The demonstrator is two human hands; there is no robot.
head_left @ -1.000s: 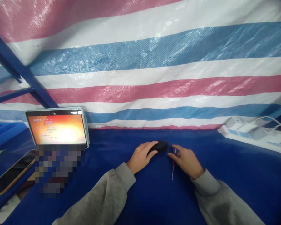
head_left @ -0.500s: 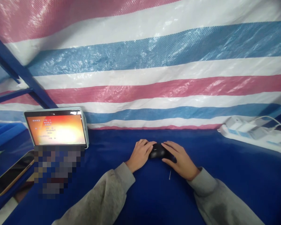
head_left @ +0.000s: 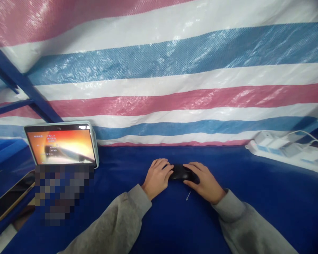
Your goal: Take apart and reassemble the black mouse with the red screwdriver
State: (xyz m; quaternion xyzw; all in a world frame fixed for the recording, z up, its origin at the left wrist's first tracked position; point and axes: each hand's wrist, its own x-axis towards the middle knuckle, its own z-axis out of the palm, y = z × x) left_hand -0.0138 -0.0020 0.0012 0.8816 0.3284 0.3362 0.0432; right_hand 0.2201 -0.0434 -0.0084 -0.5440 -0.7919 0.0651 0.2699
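Gripping half-closed, the left hand (head_left: pixel 158 176) and right hand (head_left: pixel 204 181) hold both ends of a black mouse (head_left: pixel 180 172), nearer the far edge of the blue table (head_left: pixel 270 190), with a thin shaft (head_left: pixel 188 195) nearby.

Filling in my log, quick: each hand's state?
Left hand: closed on the left end of the black computer mouse.
Right hand: closed on its right end; any grip on the screwdriver cannot be told.
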